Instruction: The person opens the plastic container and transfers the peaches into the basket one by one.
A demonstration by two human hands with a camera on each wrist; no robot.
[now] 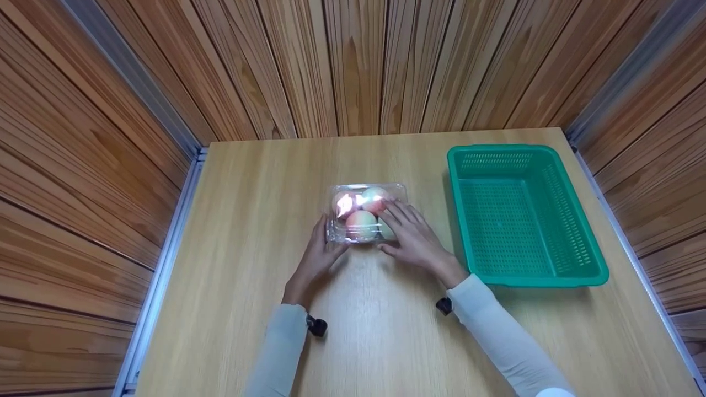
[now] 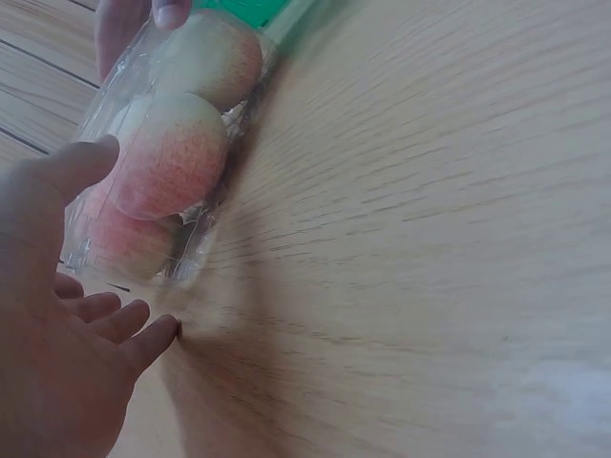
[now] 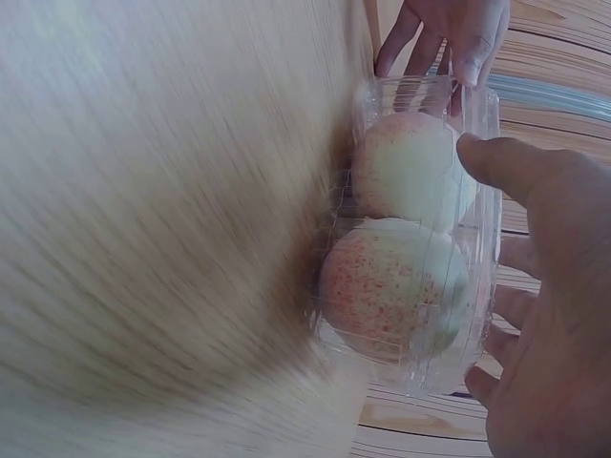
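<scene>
A clear plastic clamshell box [image 1: 368, 187] with several pink-and-cream peaches [image 1: 361, 224] in it sits on the table, its lid lying over the fruit. At the box's left side is my left hand [image 1: 319, 256], its fingers extended along that wall and its thumb near the front corner. My right hand [image 1: 416, 240] reaches over the right side with fingers spread and fairly straight, hiding part of a peach. In the right wrist view, two peaches [image 3: 396, 286] show through the front wall, with the thumb near the lid's edge. Neither hand is curled round the box.
A green plastic basket [image 1: 462, 220] with perforated walls stands on the right of the wooden table [image 1: 237, 248], close to my right forearm. Wood-panelled walls [image 1: 353, 71] with metal corner rails enclose the table at the back and both sides.
</scene>
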